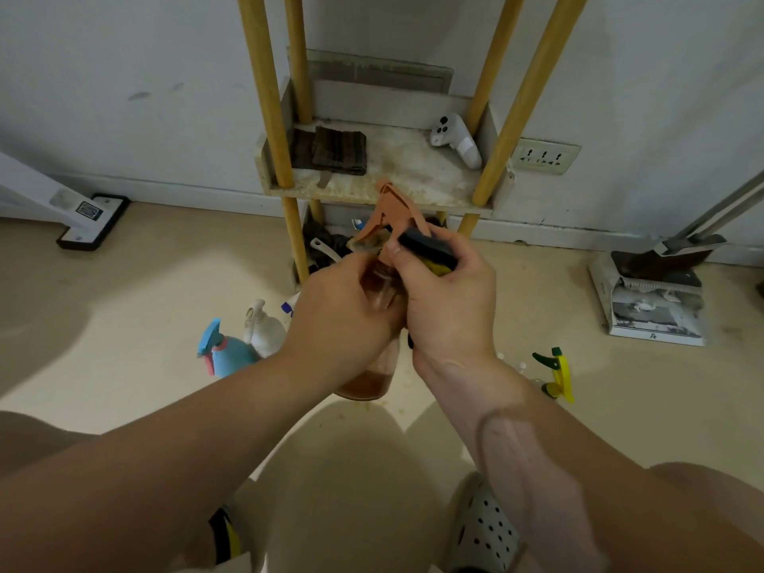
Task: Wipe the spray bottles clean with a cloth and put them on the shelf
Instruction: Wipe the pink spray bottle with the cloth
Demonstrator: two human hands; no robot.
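My left hand [343, 320] grips the neck of a clear spray bottle with an orange trigger head [388, 208] and a little brown liquid at its bottom [366, 384]. My right hand [448, 308] holds a dark cloth with a yellow edge [428, 250] against the bottle's head. On the floor stand a blue spray bottle [225, 349], a white one [264, 328] and a yellow-green one [558, 374]. The shelf [413, 167] with yellow posts stands straight ahead by the wall.
On the shelf lie a folded dark cloth [337, 150] and a white controller [457, 140]. Clutter sits under the shelf [326, 246]. A dustpan on a box [657, 291] is at right, a white stand base [93, 221] at left. My slippered feet [483, 531] are below.
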